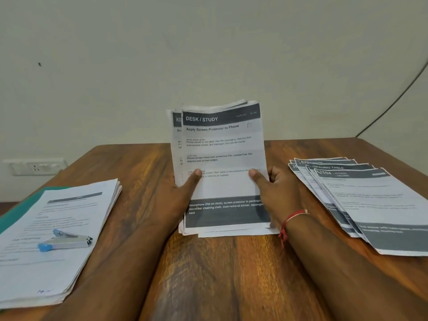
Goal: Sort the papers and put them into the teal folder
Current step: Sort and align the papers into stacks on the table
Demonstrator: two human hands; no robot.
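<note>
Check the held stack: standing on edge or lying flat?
Standing on edge. The stack rests its bottom edge on the table; the left hand and right hand grip its sides.

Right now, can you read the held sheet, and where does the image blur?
Head view, centre: held stack sharp, header DESK / STUDY readable. Head view, sides: left pile and right pile smeared, body text illegible. Head view, bottom: forearms and near table soft; no glare.

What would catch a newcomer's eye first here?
The bundle of papers at centre, held upright on the table by the left hand and right hand, headed DESK / STUDY. A stapler lies on the paper stack at left, over a teal folder; more sheets fan out at right.
</note>
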